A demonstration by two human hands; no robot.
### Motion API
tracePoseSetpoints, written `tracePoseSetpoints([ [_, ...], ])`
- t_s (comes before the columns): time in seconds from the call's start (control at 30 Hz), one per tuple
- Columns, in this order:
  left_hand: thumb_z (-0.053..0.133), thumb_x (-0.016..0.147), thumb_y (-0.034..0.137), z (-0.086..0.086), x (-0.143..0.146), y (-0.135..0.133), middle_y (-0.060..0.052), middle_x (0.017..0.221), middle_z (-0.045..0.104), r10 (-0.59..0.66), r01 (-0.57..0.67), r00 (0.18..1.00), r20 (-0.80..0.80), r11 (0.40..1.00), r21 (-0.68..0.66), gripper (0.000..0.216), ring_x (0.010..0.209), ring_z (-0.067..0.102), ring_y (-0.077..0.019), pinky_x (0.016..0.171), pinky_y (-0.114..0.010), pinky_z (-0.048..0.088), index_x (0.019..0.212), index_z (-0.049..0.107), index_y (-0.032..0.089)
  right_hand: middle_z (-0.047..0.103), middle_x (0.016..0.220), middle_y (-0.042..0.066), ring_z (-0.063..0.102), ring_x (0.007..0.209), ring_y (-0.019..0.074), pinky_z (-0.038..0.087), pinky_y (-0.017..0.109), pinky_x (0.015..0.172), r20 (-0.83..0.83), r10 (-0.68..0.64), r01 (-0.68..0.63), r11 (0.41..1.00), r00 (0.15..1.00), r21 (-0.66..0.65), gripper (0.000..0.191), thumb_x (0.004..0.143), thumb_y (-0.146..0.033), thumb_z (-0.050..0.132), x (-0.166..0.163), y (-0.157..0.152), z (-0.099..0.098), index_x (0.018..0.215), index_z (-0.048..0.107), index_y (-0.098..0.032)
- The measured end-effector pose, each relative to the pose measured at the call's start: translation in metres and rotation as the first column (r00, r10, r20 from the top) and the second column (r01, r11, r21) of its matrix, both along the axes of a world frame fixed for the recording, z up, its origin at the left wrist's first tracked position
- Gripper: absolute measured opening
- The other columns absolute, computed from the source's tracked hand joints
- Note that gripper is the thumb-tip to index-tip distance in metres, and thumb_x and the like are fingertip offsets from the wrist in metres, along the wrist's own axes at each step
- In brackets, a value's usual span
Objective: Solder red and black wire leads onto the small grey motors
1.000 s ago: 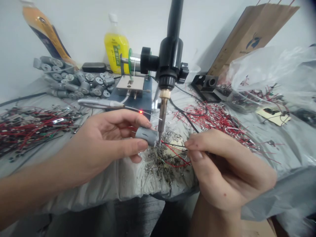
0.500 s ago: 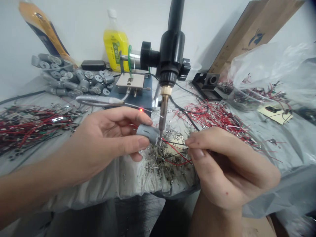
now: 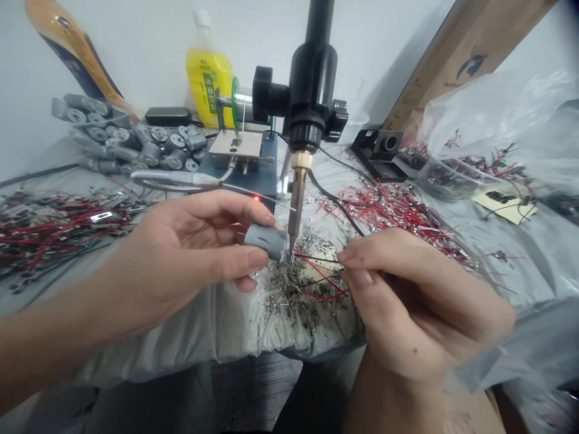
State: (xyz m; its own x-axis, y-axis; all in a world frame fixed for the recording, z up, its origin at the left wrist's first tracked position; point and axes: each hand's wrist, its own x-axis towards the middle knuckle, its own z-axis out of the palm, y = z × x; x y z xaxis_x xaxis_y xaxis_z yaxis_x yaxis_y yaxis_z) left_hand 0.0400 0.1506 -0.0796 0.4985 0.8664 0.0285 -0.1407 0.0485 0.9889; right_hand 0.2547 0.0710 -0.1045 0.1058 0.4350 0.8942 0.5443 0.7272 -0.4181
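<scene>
Between the thumb and fingers of my left hand (image 3: 199, 247) is a small grey cylindrical motor (image 3: 265, 242), lying sideways with its end facing right. That end is at the tip of an upright soldering iron (image 3: 296, 205) fixed in a black stand clamp (image 3: 312, 90). My right hand (image 3: 407, 301) pinches a thin black wire (image 3: 319, 258), whose far end reaches the motor's end by the iron tip; whether it is joined there I cannot tell. Red wires (image 3: 323, 295) run below, near the right fingertips. A thin solder strand (image 3: 283, 205) from a feeder tube ends close to the iron.
Behind my left hand stands a blue solder feeder (image 3: 266, 163) with a solder spool (image 3: 244, 99). Grey motors (image 3: 149, 150) are heaped at back left. Red-wired parts lie in piles at left (image 3: 54, 229) and right (image 3: 398, 211). Solder scraps (image 3: 303, 307) litter the cloth below the iron.
The whole view has shifted slightly, with things appearing a little further left and up. Both hands keep their grips, and the motor stays at the iron tip.
</scene>
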Motion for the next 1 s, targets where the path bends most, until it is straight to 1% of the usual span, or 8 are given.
tracePoseSetpoints([
  [0.07, 0.102, 0.076, 0.019, 0.0, 0.0, 0.0, 0.001, 0.094, 0.077, 0.006, -0.006, 1.0, -0.011, 1.0, 0.006, 0.025, 0.065, 0.065, -0.0077, 0.049, -0.013, 0.059, 0.098, 0.09, 0.022, 0.074, 0.081, -0.004, 0.064, 0.069, 0.0098, 0.046, 0.028, 0.051, -0.009, -0.032, 0.032, 0.998, 0.999, -0.056, 0.029, 0.09, 0.005, 0.063, -0.001, 0.0, 0.0, 0.098, 0.076, -0.02],
  [0.2, 0.101, 0.077, 0.019, 0.001, -0.003, 0.0, 0.003, 0.098, 0.078, 0.0, 0.0, 1.0, -0.015, 1.0, 0.021, 0.026, 0.067, 0.067, -0.0069, 0.053, -0.012, 0.061, 0.1, 0.089, 0.023, 0.075, 0.08, -0.003, 0.063, 0.063, 0.0129, 0.043, 0.032, 0.048, -0.003, -0.043, 0.043, 0.998, 0.999, -0.056, 0.028, 0.092, 0.001, 0.065, -0.001, -0.007, -0.002, 0.098, 0.076, -0.024],
  [0.3, 0.102, 0.078, 0.018, 0.001, -0.006, -0.001, 0.002, 0.1, 0.078, -0.015, 0.015, 1.0, -0.017, 1.0, 0.023, 0.025, 0.068, 0.069, -0.0077, 0.053, -0.011, 0.061, 0.1, 0.09, 0.024, 0.079, 0.087, -0.002, 0.069, 0.068, 0.0181, 0.053, 0.036, 0.054, 0.006, -0.089, 0.088, 0.982, 0.996, -0.17, 0.023, 0.097, -0.01, 0.072, 0.001, -0.01, -0.001, 0.103, 0.077, -0.031],
  [0.4, 0.103, 0.078, 0.019, 0.002, -0.006, -0.001, 0.002, 0.098, 0.078, -0.016, 0.016, 1.0, -0.022, 0.999, 0.031, 0.025, 0.07, 0.071, -0.0103, 0.053, -0.013, 0.062, 0.099, 0.091, 0.026, 0.082, 0.094, 0.002, 0.078, 0.08, 0.0271, 0.062, 0.043, 0.059, 0.071, -0.006, 0.016, 0.989, 0.997, -0.146, 0.018, 0.091, -0.027, 0.087, 0.003, -0.006, 0.005, 0.107, 0.081, -0.035],
  [0.5, 0.103, 0.079, 0.021, 0.002, -0.006, -0.002, 0.002, 0.096, 0.078, -0.018, 0.018, 1.0, -0.02, 0.999, 0.03, 0.024, 0.072, 0.073, -0.0114, 0.053, -0.012, 0.062, 0.099, 0.091, 0.027, 0.084, 0.1, 0.003, 0.082, 0.091, 0.0315, 0.067, 0.047, 0.065, 0.104, 0.036, -0.021, 0.989, 0.994, -0.144, 0.022, 0.087, -0.038, 0.092, 0.0, 0.0, 0.013, 0.107, 0.082, -0.035],
  [0.73, 0.105, 0.08, 0.024, 0.001, -0.007, -0.001, 0.002, 0.091, 0.078, -0.027, 0.028, 0.999, -0.031, 0.999, 0.041, 0.024, 0.07, 0.073, -0.0106, 0.055, -0.013, 0.065, 0.1, 0.092, 0.032, 0.083, 0.099, 0.005, 0.082, 0.093, 0.0313, 0.068, 0.045, 0.065, 0.091, 0.03, -0.016, 0.989, 0.995, -0.148, 0.021, 0.087, -0.04, 0.091, -0.005, 0.0, 0.02, 0.104, 0.082, -0.033],
  [0.87, 0.103, 0.083, 0.023, 0.001, -0.008, -0.001, 0.003, 0.091, 0.079, -0.039, 0.04, 0.999, -0.031, 0.998, 0.043, 0.024, 0.066, 0.072, -0.0093, 0.055, -0.013, 0.065, 0.103, 0.092, 0.03, 0.083, 0.099, 0.005, 0.082, 0.092, 0.0304, 0.068, 0.044, 0.064, 0.083, 0.028, -0.016, 0.99, 0.996, -0.143, 0.019, 0.088, -0.039, 0.09, -0.005, -0.002, 0.02, 0.104, 0.082, -0.032],
  [1.0, 0.103, 0.081, 0.022, 0.003, -0.007, -0.001, 0.005, 0.086, 0.079, -0.032, 0.033, 0.999, -0.026, 0.999, 0.037, 0.024, 0.062, 0.072, -0.009, 0.054, -0.013, 0.065, 0.101, 0.092, 0.029, 0.083, 0.098, 0.005, 0.081, 0.09, 0.0294, 0.067, 0.043, 0.063, 0.078, 0.02, -0.01, 0.99, 0.997, -0.139, 0.018, 0.088, -0.037, 0.089, -0.005, -0.001, 0.019, 0.104, 0.083, -0.031],
])
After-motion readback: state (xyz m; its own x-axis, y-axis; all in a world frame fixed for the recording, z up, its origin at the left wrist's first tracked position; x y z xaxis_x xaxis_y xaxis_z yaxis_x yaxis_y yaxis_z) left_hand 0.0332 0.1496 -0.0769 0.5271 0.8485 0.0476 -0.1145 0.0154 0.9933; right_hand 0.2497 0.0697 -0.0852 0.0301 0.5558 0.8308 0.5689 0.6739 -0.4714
